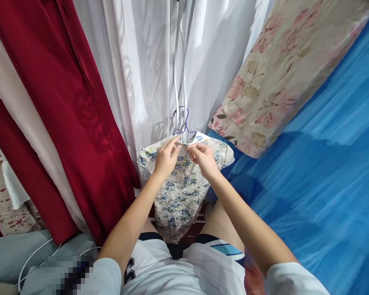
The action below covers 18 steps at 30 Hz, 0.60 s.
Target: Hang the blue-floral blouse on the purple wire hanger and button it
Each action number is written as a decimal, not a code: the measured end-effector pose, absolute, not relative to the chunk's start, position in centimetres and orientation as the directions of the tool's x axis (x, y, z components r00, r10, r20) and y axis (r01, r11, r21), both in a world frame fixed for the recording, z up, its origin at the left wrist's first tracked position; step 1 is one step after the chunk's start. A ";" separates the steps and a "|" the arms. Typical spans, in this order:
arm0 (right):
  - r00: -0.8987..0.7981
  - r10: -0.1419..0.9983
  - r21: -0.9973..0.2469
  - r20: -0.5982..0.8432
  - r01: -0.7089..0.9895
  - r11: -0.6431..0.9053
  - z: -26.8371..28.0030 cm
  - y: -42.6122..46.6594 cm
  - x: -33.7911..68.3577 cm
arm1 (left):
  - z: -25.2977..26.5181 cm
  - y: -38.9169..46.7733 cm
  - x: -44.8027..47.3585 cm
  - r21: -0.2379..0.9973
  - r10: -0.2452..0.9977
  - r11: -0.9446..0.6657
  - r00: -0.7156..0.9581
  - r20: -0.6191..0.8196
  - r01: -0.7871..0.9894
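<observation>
Dark numeral, seemingly "5" or "S", partly hidden, on white shorts [184,266]; no other text legible

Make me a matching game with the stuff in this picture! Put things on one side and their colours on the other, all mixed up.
Things:
1. curtain on the left
2. hanger hook
3. netting on the right
4. garment pinched at the collar by the left hand and right hand

Colours:
A. blue
B. cream with blue flowers
C. dark red
D. purple

Pairs: 1-C, 2-D, 3-A, 4-B
</observation>
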State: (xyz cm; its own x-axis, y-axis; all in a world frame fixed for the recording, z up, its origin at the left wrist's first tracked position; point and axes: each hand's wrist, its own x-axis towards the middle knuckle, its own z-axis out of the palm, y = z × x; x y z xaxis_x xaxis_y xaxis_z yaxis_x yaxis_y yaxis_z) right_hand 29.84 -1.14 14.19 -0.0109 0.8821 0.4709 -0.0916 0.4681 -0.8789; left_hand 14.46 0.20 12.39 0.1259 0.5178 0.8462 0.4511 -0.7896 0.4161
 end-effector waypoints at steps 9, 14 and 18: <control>0.035 0.844 -0.845 0.535 0.037 0.533 10.6 1.0 29.7 | 14.2 0.6 16.1 0.352 0.452 -0.786 0.085 0.888 0.509; 0.002 0.920 -0.913 0.392 0.129 0.388 7.0 0.2 30.0 | 15.9 1.9 13.4 0.524 0.491 -0.748 -0.191 0.850 0.407; 0.101 0.920 -0.925 0.378 0.060 0.374 4.9 -3.3 29.8 | 13.9 4.4 7.8 0.660 0.536 -0.687 -0.402 0.742 0.304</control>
State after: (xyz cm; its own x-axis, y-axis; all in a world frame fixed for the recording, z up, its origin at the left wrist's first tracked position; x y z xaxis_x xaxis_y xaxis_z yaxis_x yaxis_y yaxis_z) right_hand 29.79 -3.27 4.88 0.1007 0.9202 0.3783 0.0602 0.3739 -0.9255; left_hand 7.75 4.43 13.94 -0.4022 0.5358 0.7424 0.3035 -0.6870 0.6602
